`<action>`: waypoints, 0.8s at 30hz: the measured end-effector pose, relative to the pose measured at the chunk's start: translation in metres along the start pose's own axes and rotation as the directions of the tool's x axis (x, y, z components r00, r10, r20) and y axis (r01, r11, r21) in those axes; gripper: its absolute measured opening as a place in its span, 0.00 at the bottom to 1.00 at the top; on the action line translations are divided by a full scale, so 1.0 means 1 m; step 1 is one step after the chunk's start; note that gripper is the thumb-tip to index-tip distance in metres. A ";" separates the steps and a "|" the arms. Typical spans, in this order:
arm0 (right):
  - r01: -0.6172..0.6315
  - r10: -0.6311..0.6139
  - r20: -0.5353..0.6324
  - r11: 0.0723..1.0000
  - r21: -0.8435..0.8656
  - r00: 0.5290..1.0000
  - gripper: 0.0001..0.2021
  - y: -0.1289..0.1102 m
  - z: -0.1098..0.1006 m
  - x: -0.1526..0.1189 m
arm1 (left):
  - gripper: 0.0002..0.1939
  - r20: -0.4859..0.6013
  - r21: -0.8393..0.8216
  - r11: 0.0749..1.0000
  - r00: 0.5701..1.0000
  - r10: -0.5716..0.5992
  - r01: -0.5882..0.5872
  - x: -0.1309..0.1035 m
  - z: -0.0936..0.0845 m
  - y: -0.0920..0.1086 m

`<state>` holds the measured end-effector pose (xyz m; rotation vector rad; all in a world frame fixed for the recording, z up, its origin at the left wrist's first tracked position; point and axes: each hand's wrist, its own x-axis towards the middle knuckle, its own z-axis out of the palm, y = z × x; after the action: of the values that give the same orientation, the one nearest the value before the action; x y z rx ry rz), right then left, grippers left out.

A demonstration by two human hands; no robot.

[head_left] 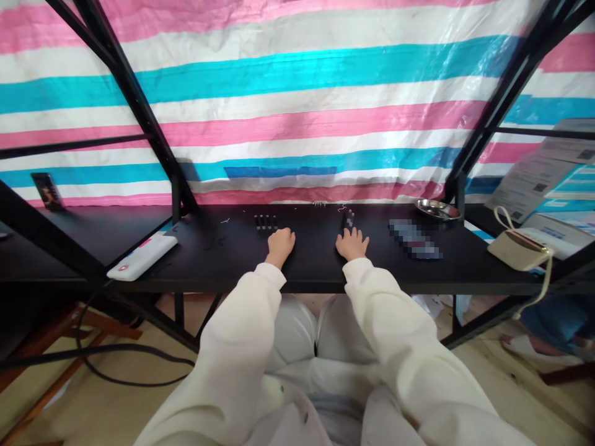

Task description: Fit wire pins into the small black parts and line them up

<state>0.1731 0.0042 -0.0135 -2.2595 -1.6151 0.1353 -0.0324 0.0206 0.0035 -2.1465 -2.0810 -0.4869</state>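
Observation:
My left hand (281,246) rests on the black table with its fingers curled closed; what is inside them, if anything, is hidden. Just beyond it stands a row of several small dark cylinders with pale ends (263,222). To the right lies my right hand (353,243), palm down with the fingers spread apart. A small cluster of similar dark and grey pieces (349,218) sits right at its fingertips; whether they touch cannot be told.
On the table (316,272) are a long white case (143,257) at left, a pixelated flat item (415,239), a shiny metal dish (437,210) and a beige pouch (519,249) at right. Small springs (320,203) lie along the back edge. Black frame posts flank both sides.

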 end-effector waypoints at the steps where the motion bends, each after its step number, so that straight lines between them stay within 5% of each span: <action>1: -0.004 0.005 0.049 1.000 -0.009 0.999 0.26 0.000 0.000 0.003 | 0.17 -0.001 -0.016 1.000 1.000 0.016 -0.016 -0.001 0.001 0.003; 8: -0.007 0.016 0.156 0.998 -0.055 0.988 0.31 0.001 -0.002 0.019 | 0.17 -0.014 -0.089 0.978 0.982 0.186 -0.187 -0.005 0.005 0.024; 15: 0.009 0.001 0.165 0.998 -0.061 0.986 0.33 0.004 -0.002 0.028 | 0.13 -0.031 -0.151 0.857 0.869 0.494 -0.493 0.001 0.003 0.051; 24: 0.023 -0.014 0.155 0.998 -0.055 0.988 0.32 0.005 -0.003 0.028 | 0.27 -0.004 -0.134 0.838 0.846 0.533 -0.529 0.025 0.020 0.096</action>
<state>0.1880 0.0284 -0.0084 -2.3263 -1.7377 0.2692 0.0659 0.0448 0.0061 -2.6783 -1.3842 -0.5231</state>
